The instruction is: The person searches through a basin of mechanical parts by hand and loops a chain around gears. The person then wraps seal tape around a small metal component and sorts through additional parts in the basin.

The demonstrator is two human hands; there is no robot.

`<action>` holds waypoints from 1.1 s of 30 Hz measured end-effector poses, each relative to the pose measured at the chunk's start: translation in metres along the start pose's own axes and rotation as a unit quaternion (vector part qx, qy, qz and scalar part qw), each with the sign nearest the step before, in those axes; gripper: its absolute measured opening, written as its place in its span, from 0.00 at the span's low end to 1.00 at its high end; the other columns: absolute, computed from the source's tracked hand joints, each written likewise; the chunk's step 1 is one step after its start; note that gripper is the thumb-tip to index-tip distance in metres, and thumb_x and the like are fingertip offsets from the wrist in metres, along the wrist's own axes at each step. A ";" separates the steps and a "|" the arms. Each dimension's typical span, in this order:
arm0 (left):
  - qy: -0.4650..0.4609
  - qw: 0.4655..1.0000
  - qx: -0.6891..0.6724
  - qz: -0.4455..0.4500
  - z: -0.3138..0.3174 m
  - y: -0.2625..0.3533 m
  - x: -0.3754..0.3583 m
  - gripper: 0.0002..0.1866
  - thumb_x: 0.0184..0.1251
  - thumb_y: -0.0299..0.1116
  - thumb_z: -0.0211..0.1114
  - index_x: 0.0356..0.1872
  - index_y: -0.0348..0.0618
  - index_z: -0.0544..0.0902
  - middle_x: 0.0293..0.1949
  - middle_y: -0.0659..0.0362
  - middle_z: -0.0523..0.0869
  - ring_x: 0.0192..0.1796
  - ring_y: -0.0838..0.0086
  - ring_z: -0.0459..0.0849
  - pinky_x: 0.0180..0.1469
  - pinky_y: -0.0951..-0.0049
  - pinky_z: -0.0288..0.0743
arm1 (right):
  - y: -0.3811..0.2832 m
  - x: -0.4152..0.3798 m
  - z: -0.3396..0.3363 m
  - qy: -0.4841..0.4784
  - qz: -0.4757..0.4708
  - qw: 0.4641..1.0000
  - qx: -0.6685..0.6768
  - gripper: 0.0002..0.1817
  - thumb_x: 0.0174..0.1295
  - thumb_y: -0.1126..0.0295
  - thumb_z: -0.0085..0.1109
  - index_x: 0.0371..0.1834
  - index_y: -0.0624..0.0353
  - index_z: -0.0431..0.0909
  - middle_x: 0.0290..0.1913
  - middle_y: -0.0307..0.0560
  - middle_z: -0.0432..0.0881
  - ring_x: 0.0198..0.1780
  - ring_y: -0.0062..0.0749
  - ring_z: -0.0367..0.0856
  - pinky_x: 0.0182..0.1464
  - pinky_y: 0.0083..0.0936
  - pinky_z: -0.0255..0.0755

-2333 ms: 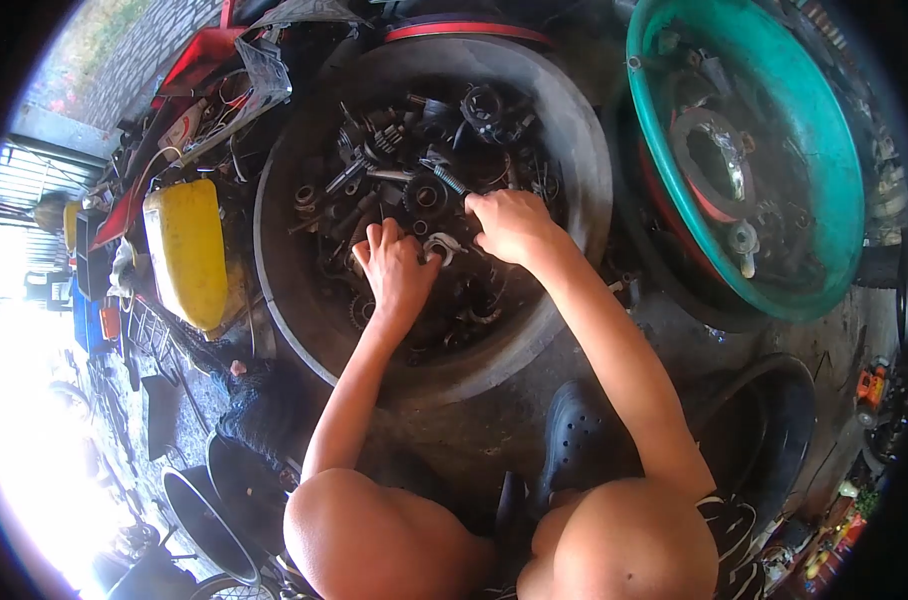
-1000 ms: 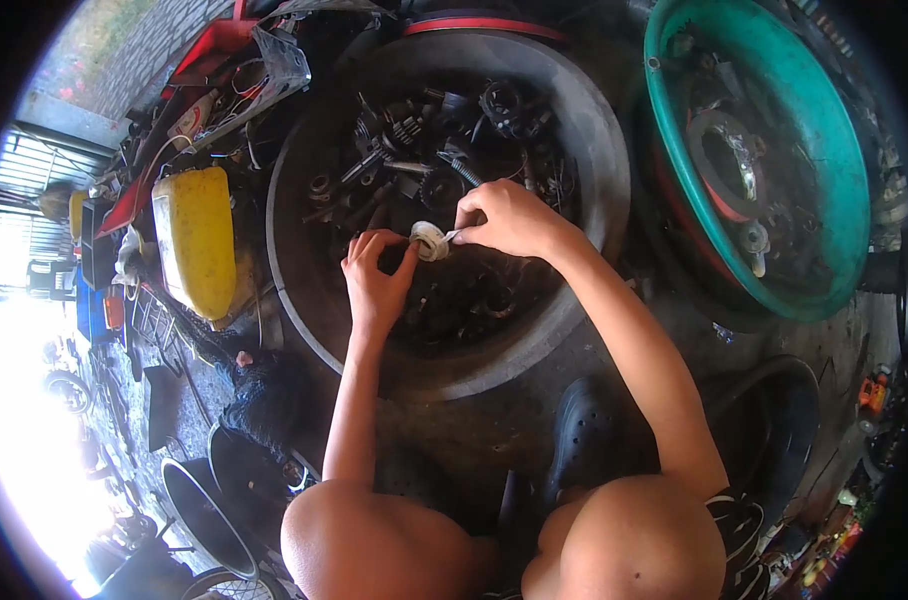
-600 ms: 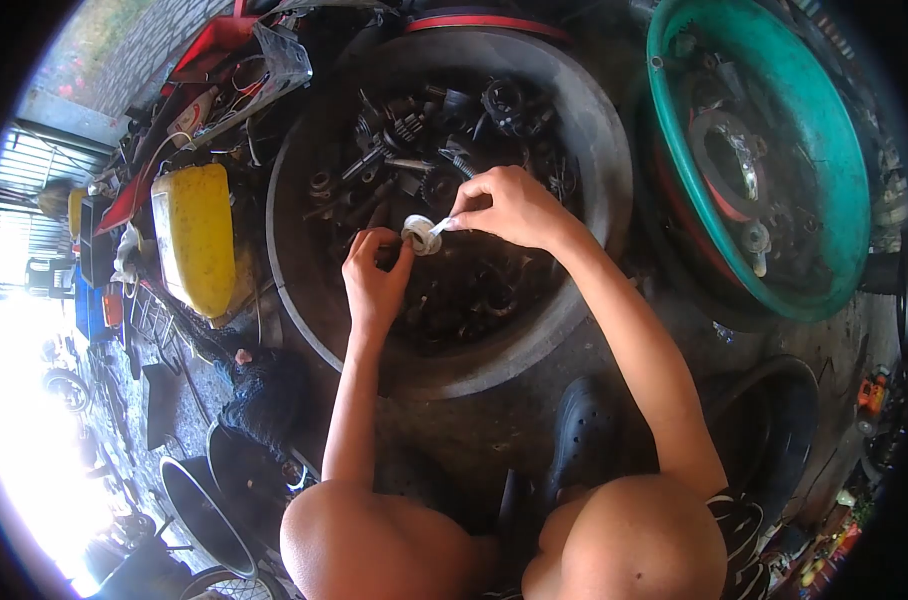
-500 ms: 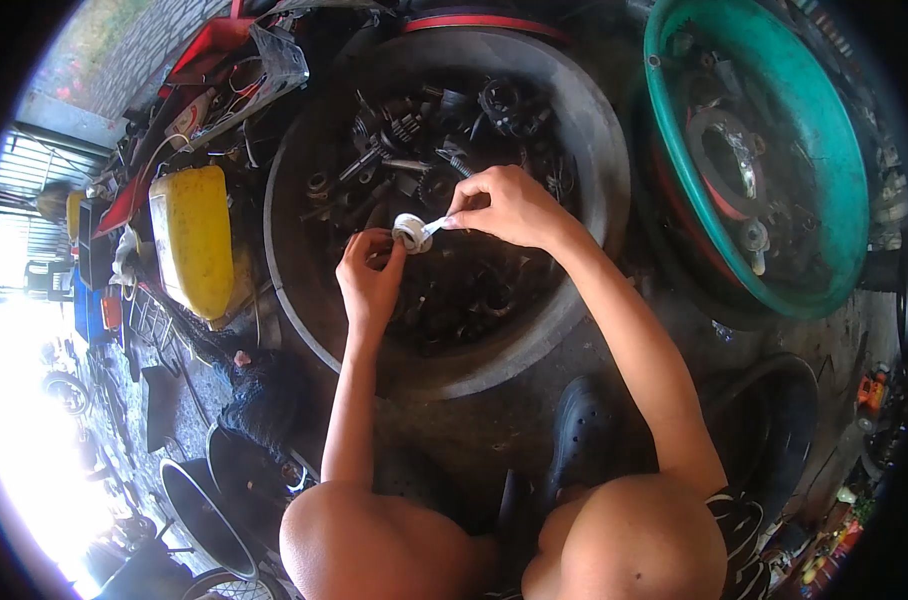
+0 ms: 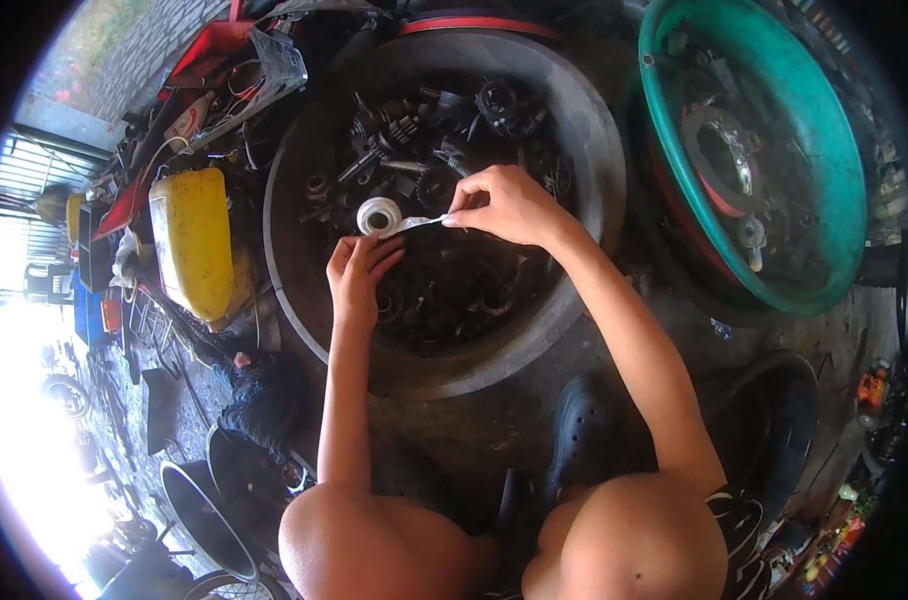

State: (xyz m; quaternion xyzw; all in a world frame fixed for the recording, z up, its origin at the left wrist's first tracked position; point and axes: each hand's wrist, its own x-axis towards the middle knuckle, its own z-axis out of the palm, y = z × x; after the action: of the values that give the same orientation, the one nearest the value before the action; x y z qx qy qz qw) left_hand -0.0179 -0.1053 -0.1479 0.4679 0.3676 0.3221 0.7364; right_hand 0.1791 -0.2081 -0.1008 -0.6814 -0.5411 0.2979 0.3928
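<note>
My left hand (image 5: pixel 354 280) holds a small white roll of tape (image 5: pixel 366 212) by its lower edge, between thumb and fingers. The roll's round dark hole faces me. From its right side a white strip of tape (image 5: pixel 420 223) stretches across to my right hand (image 5: pixel 502 205), which pinches the free end between thumb and fingertips. Both hands are over a wide grey basin (image 5: pixel 606 130) holding dark, greasy metal parts, such as gears (image 5: pixel 436 187) and shafts. What lies under my hands is partly hidden.
A green tub (image 5: pixel 842 160) with metal parts stands at the right. On the left are a yellow plastic container (image 5: pixel 190 240), red panels (image 5: pixel 209 52) and dark buckets (image 5: pixel 209 520). My knees (image 5: pixel 634 540) and a dark clog (image 5: pixel 581 425) are below the basin.
My left hand and the roll have moved left and turned, so the hole faces up more. The strip between the hands is longer. My right hand has hardly moved.
</note>
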 end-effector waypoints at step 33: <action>-0.032 0.928 0.320 0.188 0.017 -0.004 -0.010 0.24 0.55 0.22 0.57 0.54 0.40 0.63 0.36 0.57 0.79 0.40 0.77 0.78 0.40 0.80 0.72 | -0.005 0.007 0.000 -0.039 -0.018 0.924 0.379 0.06 0.55 0.70 0.55 0.31 0.61 0.75 0.41 0.49 0.78 0.44 0.27 0.76 0.48 0.20 0.67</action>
State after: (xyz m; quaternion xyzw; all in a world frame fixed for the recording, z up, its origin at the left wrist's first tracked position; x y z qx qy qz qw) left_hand -0.0081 -0.1227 -0.1442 0.7496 0.3325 0.3045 0.4845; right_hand 0.1782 -0.2004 -0.0969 -0.4594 -0.4149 0.5003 0.6054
